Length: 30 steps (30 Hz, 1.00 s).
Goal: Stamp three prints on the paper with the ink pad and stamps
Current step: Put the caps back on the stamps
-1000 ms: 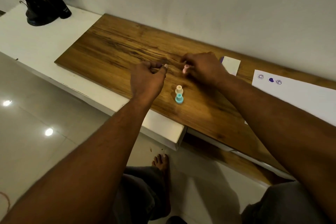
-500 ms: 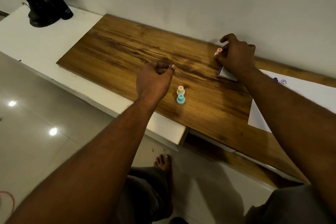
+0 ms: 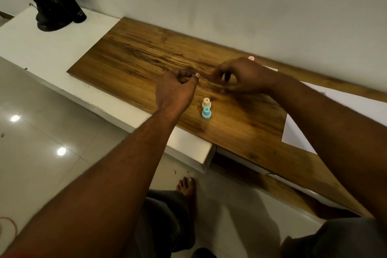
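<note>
Pink stamp's parked by the wall now

Right hand (image 3: 243, 76) came back empty, grip loose; left hand (image 3: 174, 90) curled, holds nothing visible. Pink stamp (image 3: 251, 58) done, probably.

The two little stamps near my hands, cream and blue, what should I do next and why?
Probably lower the right hand onto the cream stamp. That hand looks empty, the cream and blue stamp stand untouched, and the pink stamp stands back by the wall.

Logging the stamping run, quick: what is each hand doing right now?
Left hand: loosely curled above the board, holding nothing visible.
Right hand: fingers curled, blurred; no stamp seen in it.
</note>
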Tool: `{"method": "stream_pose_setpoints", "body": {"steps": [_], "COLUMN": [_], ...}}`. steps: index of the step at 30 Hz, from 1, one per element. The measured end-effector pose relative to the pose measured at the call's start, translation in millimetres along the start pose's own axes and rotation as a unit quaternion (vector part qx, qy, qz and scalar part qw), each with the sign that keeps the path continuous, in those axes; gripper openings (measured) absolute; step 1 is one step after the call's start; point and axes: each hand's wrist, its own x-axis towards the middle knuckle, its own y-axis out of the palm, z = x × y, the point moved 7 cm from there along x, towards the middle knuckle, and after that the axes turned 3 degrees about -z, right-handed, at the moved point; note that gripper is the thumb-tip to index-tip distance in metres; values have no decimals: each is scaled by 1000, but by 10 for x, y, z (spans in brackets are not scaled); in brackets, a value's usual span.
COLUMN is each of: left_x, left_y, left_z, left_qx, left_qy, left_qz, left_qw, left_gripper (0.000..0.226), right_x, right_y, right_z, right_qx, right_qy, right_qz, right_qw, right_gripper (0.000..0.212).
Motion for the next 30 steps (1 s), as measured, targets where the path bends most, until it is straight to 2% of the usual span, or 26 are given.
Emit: {"method": "stream_pose_setpoints", "body": {"steps": [2,4,10,13,15,17,19,23,30], "left_x": [-5,-6,-3,-3,-6,-5,-3,2,-7], "left_y": [5,10,35,29,24,26,32,58,86], "left_z": [-10,-15,-3,-2,8,16,25,20,33], "left_qx": [5,9,5,10,5,2,1,-6,0], "left_qy": [2,3,8,10,6,2,0,-1,1], "left_qz": [-3,-7,-5,-4,-3,-3,-2,0,-1], "left_qw": [1000,1000,1000,1000,1000,1000,1000,1000,1000], "left_gripper": [31,29,30,32,33,32,32,31,30], "right_x": [32,64,132,117,22,-123,-237,-315,-321], "right_y": [232,363,442,271,65,-90,-173,-213,-212], "right_z": [116,209,299,145,-92,-346,-523,-645,-624], "right_qx": [-5,-15,-67,-108,-130,-138,-143,-156,-162], "right_qy": [-16,-40,-63,8,111,199,245,271,288], "right_qz": [65,86,55,-51,-145,-207,-233,-260,-242], "right_qw": [998,995,994,993,974,948,930,914,912], "right_gripper": [46,47,32,28,31,33,34,36,33]}}
